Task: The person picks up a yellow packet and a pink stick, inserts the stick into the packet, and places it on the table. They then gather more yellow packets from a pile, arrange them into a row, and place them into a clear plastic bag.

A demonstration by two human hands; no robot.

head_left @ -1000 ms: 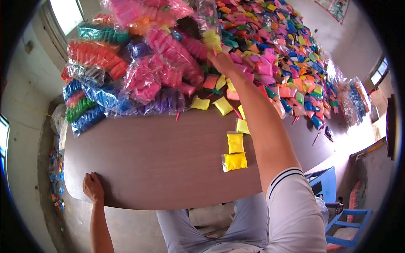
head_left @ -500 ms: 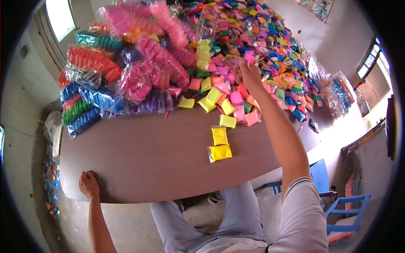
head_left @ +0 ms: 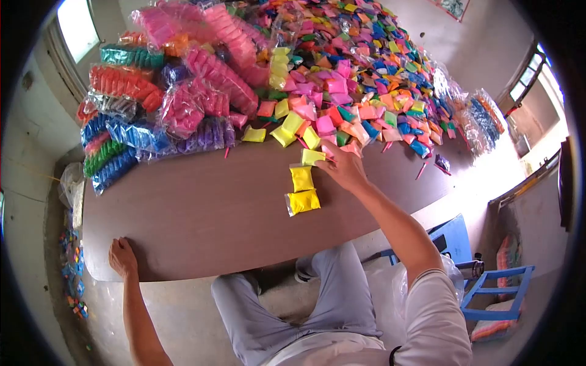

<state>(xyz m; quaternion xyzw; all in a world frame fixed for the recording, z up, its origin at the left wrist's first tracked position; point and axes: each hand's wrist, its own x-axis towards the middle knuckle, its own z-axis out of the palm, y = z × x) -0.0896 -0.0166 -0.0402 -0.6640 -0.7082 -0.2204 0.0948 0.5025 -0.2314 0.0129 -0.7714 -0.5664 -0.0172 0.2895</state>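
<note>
My right hand [head_left: 345, 168] reaches over the table to a pale yellow packet [head_left: 312, 157], its fingertips closed at the packet's right end. Just below lie two brighter yellow packets [head_left: 301, 179], one under the other. Above them, small pink, orange, green and yellow packets [head_left: 326, 122] spread out from the big heap. My left hand [head_left: 122, 257] rests with curled fingers on the table's near left edge, and no object shows in it.
A large heap of mixed coloured packets [head_left: 360, 55] covers the back of the brown table [head_left: 201, 207]. Clear bags of same-coloured packets [head_left: 125, 85] are stacked at the left. A blue stool [head_left: 497, 293] stands to the right, below the table.
My right hand has come back from the heap toward me, down to the pale yellow packet. My left hand stays at the table edge. The whole view has shifted slightly.
</note>
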